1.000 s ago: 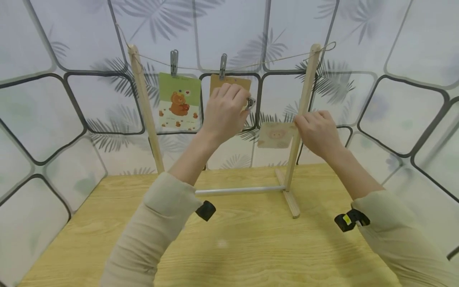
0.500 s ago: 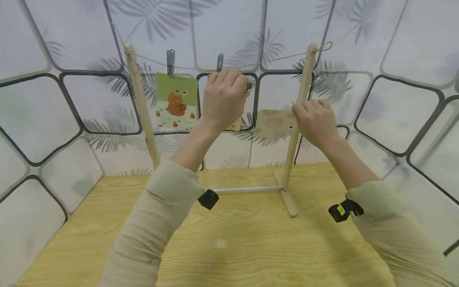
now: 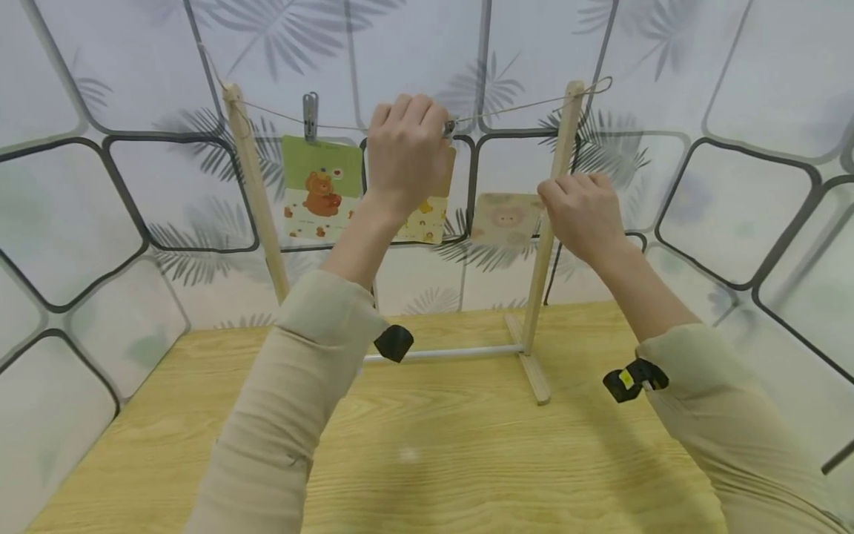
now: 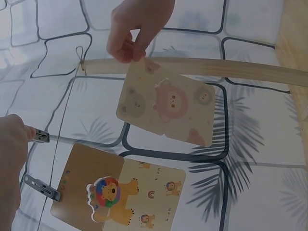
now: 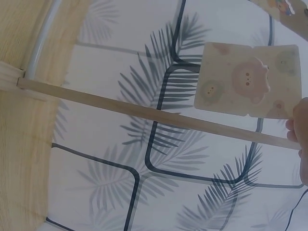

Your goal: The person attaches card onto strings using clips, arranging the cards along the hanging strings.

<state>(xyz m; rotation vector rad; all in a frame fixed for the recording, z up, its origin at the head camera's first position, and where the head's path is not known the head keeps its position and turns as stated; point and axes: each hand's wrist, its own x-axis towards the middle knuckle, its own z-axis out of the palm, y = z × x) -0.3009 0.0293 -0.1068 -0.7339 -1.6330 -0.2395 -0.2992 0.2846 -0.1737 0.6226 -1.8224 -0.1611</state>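
My left hand [image 3: 405, 156] is raised at the string, holding a small grey clothespin [image 4: 42, 136] close beside it. My right hand [image 3: 583, 219] pinches one corner of a pale card [image 3: 505, 219] with a pink animal face, in front of the right post. In the right wrist view this card [image 5: 248, 79] hangs from the fingertips. A brown and cream lion card [image 4: 122, 190] hangs from the string by another grey clothespin [image 4: 42, 187]; my left hand partly covers it in the head view. Further left, a green bear card [image 3: 320, 189] hangs under its own clothespin [image 3: 310, 116].
The string [image 3: 514, 109] runs between the left wooden post [image 3: 250, 178] and the right wooden post [image 3: 557, 200]. A white rod [image 3: 460, 352] joins the stand low down on the wood-grain table [image 3: 414, 445]. A patterned curtain [image 3: 734, 222] surrounds it.
My left hand has risen with the clothespin up to the string, hiding the lion card's clothespin in the head view. My right hand has lifted the pale card higher.
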